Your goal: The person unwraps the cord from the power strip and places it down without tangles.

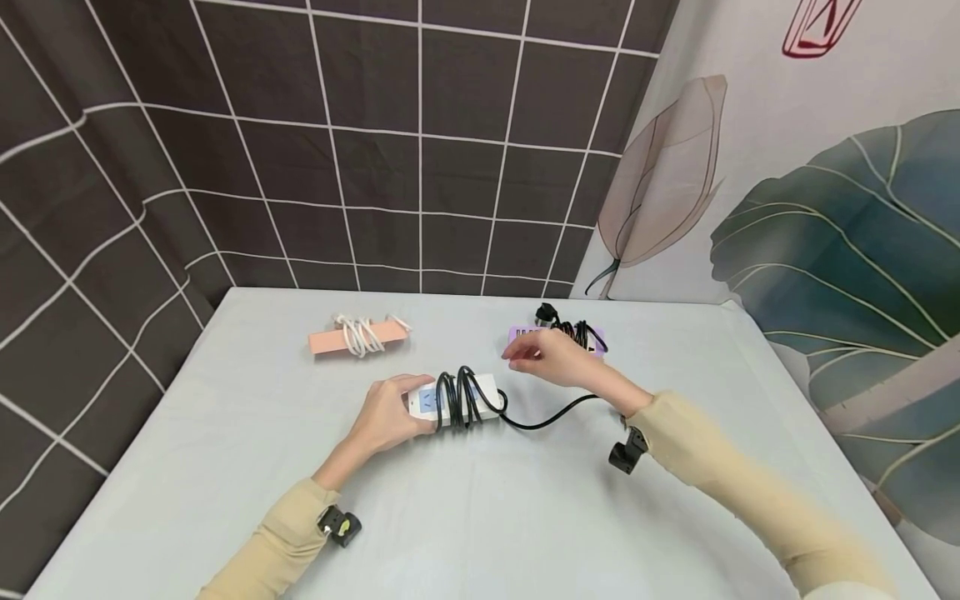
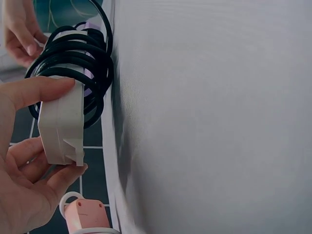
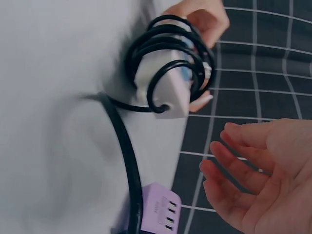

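A white power strip has its black cord wound in several loops around the middle. My left hand grips its left end, thumb on one side and fingers on the other, as the left wrist view shows. From the strip's right end a loose stretch of cord runs right, passing under my right forearm. My right hand hovers up and to the right of the strip, fingers loosely bent and holding nothing. Behind it, partly hidden, lies a purple power strip with a black cord and plug.
At the back left of the white table lies a pink power strip wrapped in white cord. A dark gridded curtain hangs behind the table, and a leaf-printed cloth hangs at the right.
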Demonstrator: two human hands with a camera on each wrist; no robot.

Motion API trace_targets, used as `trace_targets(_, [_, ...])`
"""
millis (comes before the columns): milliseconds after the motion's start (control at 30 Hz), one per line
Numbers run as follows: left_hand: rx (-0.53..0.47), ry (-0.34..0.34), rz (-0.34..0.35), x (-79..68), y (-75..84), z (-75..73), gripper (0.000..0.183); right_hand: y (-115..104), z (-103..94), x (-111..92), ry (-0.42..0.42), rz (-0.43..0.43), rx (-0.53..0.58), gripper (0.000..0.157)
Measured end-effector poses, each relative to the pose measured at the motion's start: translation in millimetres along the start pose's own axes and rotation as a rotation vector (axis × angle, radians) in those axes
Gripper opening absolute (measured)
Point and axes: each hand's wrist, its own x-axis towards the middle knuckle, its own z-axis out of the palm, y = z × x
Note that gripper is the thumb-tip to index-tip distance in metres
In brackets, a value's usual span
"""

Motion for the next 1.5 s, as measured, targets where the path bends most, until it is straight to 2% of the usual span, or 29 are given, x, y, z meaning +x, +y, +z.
trace_targets(200, [0.002, -0.001, 0.0, 1.0, 0.3, 0.4, 0.067, 6.9, 7.0, 17.7, -0.094, 0.025, 0.067, 0.019])
trace_targets(400, [0.001, -0.002, 0.007, 1.6, -0.3, 0.7, 0.067, 7.9, 11.9, 34.8, -0.196, -0.013, 0.085, 0.026])
trace_targets(567, [0.008, -0.002, 0.02, 2.2, -1.0, 0.8, 0.066, 11.0, 15.5, 47.5, -0.249, -0.026, 0.107, 0.027])
trace_targets(900, [-0.009, -0.008, 0.026, 1.6, 0.3, -0.5, 0.066, 17.1, 26.2, 62.7, -0.37, 0.093, 0.252, 0.027])
trace_targets(1133, [-0.015, -0.004, 0.021, 1.0, 0.1, -0.6, 0.066, 21.9, 32.7, 63.1, -0.372, 0.139, 0.275, 0.027])
trace_targets(1500, [-0.017, 0.0, 0.036, 1.7, 1.9, 0.7, 0.065, 26.9, 38.2, 60.8, -0.306, 0.106, 0.249, 0.021])
